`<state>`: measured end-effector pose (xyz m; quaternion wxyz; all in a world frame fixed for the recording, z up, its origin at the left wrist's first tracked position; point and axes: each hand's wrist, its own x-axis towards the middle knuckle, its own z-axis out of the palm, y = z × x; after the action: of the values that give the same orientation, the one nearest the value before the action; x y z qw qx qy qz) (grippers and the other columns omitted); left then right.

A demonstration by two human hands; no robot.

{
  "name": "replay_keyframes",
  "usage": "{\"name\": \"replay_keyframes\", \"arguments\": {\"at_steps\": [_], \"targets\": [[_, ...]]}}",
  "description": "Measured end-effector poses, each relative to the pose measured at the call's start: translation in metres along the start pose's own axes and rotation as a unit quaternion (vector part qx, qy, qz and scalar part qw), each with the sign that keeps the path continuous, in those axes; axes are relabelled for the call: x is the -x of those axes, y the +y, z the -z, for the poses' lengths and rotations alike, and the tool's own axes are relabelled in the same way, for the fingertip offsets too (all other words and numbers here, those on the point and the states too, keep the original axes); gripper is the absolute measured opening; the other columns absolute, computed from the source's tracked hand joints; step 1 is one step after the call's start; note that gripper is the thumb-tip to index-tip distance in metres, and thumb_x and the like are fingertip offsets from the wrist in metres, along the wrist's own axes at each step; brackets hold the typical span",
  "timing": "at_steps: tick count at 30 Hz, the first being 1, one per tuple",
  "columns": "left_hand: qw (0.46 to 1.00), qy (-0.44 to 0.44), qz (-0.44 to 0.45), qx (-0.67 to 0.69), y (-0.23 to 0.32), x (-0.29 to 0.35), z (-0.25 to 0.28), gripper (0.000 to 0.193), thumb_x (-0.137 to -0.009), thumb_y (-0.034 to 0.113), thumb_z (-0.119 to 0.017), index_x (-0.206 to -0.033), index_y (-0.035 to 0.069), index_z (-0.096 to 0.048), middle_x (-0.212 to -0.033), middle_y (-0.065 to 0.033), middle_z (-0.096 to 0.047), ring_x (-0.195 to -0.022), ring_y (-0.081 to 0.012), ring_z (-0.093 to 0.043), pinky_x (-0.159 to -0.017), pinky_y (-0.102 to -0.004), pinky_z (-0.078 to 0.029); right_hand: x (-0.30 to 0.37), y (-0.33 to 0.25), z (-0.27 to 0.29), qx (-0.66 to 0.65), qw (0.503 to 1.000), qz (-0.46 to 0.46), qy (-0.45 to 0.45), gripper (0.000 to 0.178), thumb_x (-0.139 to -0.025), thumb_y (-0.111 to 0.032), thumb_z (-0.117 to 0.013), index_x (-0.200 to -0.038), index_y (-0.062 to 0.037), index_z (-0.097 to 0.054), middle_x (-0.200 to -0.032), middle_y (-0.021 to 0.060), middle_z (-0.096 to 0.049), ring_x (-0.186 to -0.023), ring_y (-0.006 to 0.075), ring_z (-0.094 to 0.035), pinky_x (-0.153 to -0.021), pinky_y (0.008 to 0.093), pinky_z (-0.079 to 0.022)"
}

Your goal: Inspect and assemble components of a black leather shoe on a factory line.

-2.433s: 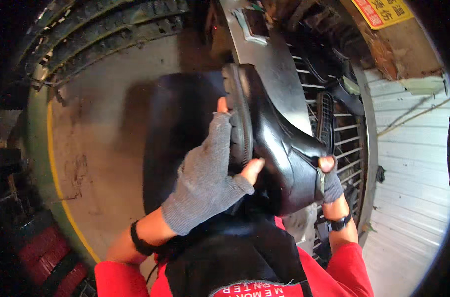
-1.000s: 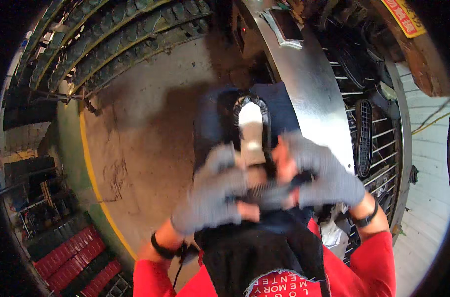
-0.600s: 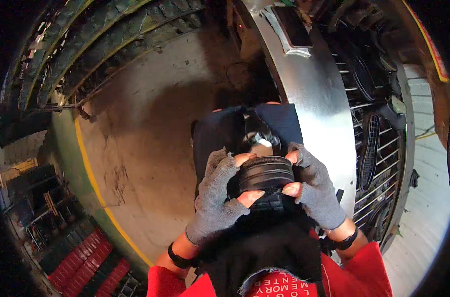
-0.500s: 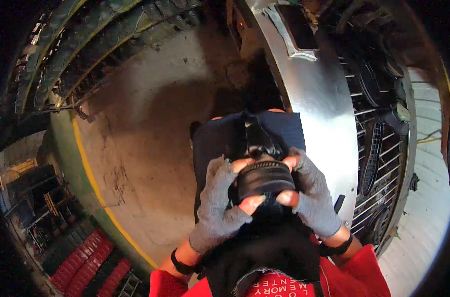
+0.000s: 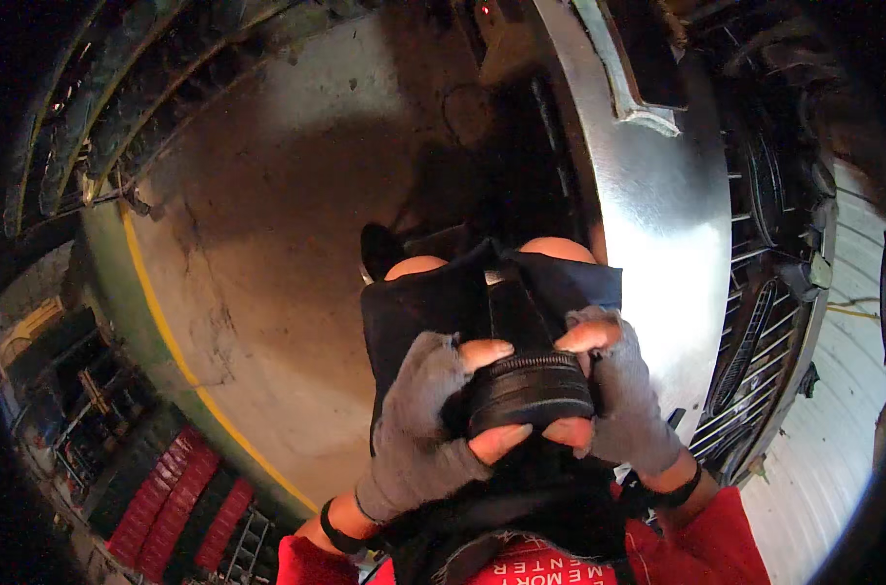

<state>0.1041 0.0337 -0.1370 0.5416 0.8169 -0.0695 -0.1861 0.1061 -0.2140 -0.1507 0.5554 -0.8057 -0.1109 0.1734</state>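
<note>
Grey-knit-gloved left hand: grip is pinching left side of black leather shoe with ridged rubber sole | shoe: is being held over navy-clothed lap, between hands; probably stiff, weighty at sole, slicker above, sole rim likely offering firmest hold | grey-knit-gloved right hand: grip is pinching right side

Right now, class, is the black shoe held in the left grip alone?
No, the left grip and the right grip both hold the black shoe, one at each side.
</note>
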Motion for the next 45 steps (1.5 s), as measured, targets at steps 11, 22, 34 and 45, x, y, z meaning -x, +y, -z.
{"name": "replay_keyframes", "arguments": {"at_steps": [11,22,34,45], "targets": [[0.978,-0.132,-0.159,0.026,-0.009,0.02,0.015,0.136,-0.069,0.062,-0.092,-0.167,-0.002,-0.022,-0.171,-0.0255,-0.021,-0.16,-0.0403,-0.021,-0.128,-0.0487,-0.022,0.016,-0.055,0.018,0.013,0.992,0.08,-0.101,0.088,-0.072,-0.03,-0.086,-0.152,-0.0098,-0.055,-0.121,0.019,-0.055,-0.108,0.0382,-0.058,-0.097,0.0453,-0.05],[0.765,-0.115,-0.596,-0.217,0.175,0.054,-0.058,0.057,-0.09,0.042,-0.074,-0.141,0.02,-0.059,-0.149,-0.0225,-0.052,-0.143,-0.0435,-0.048,-0.113,-0.0534,-0.048,0.216,0.031,0.081,-0.085,0.994,-0.026,0.07,0.059,-0.107,-0.043,-0.059,-0.151,-0.0034,-0.052,-0.128,0.0134,-0.069,-0.106,0.0207,-0.069,-0.091,0.0312,-0.058],[0.903,-0.096,-0.332,-0.255,0.068,0.067,-0.052,0.046,-0.083,0.015,-0.082,-0.128,0.007,-0.073,-0.117,-0.0145,-0.075,-0.11,-0.037,-0.07,-0.103,-0.045,-0.053,0.422,0.059,0.165,-0.111,0.817,-0.28,0.491,0.038,-0.092,-0.041,-0.078,-0.105,-0.0047,-0.075,-0.09,0.0009,-0.072,-0.079,0.0123,-0.066,-0.071,0.0309,-0.051],[0.995,-0.034,-0.086,0.029,0.01,0.081,-0.067,0.025,-0.1,0.005,-0.067,-0.122,-0.005,-0.073,-0.107,-0.0135,-0.076,-0.096,-0.02,-0.072,-0.09,-0.0332,-0.057,0.414,0.095,0.162,0.468,0.728,-0.248,0.436,0.085,-0.077,-0.042,-0.085,-0.148,-0.0079,-0.053,-0.144,0.0254,-0.055,-0.137,0.0419,-0.051,-0.111,0.0511,-0.045]]}}
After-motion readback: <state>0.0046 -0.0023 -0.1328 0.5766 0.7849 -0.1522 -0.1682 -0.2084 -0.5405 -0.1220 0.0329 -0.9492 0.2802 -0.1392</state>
